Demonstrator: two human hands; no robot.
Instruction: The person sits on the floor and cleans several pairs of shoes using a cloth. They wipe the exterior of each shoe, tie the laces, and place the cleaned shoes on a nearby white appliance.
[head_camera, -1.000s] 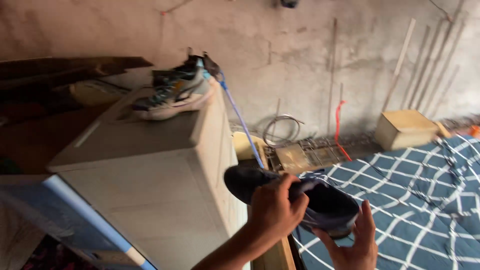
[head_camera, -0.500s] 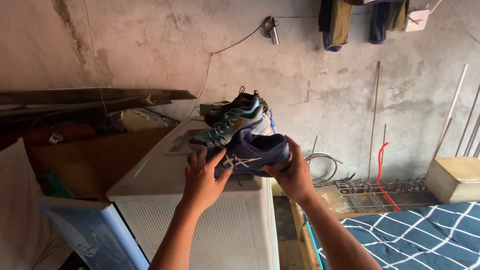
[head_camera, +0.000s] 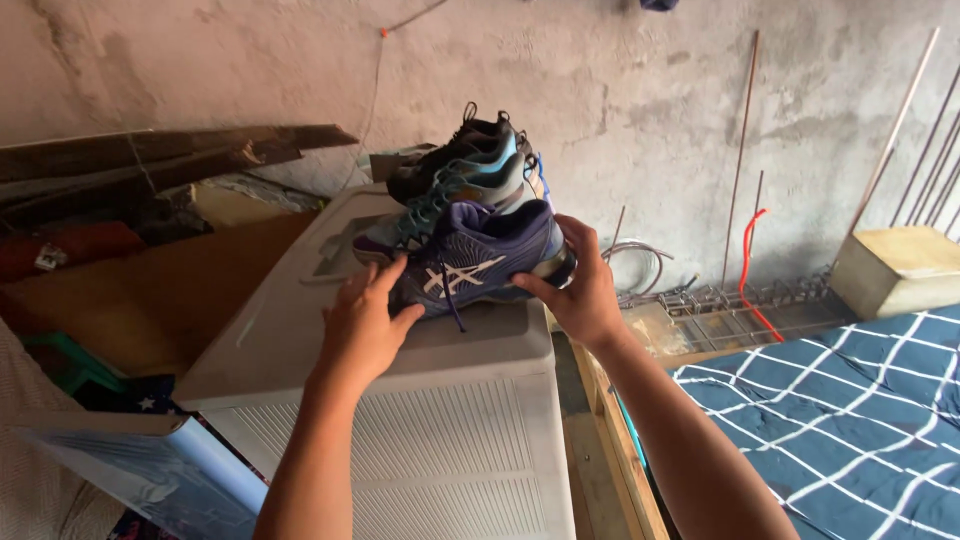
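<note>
Gripping the heel end of a dark purple sports shoe (head_camera: 480, 258), the right hand (head_camera: 580, 290) is curling its fingers over the shoe's back while the thumb is pressing against its side near the sole. The left hand (head_camera: 362, 325) is resting at the toe end with its fingers spread and lightly bent, the fingertips touching the toe and the lower side of the shoe rather than closing around it. Between the two hands the shoe is lying on its side, its white side stripes and a loose purple lace facing the camera, on the flat lid of a pale grey ribbed plastic cabinet (head_camera: 440, 450).

Sitting just behind it and touching it is a second sports shoe (head_camera: 465, 175), black and grey with teal laces, also on the lid and leaning toward the rough concrete wall (head_camera: 640, 90). Dark wooden planks (head_camera: 170, 155) are lying to the left, above a brown board. To the right, thin metal rods (head_camera: 742, 150) are leaning on the wall, a red cord (head_camera: 748, 265) is hanging beside them, and a wire rack (head_camera: 740, 300) is lying below. A blue checked mattress (head_camera: 850, 410) is filling the lower right corner, with a pale wooden box (head_camera: 900, 265) beyond it.
</note>
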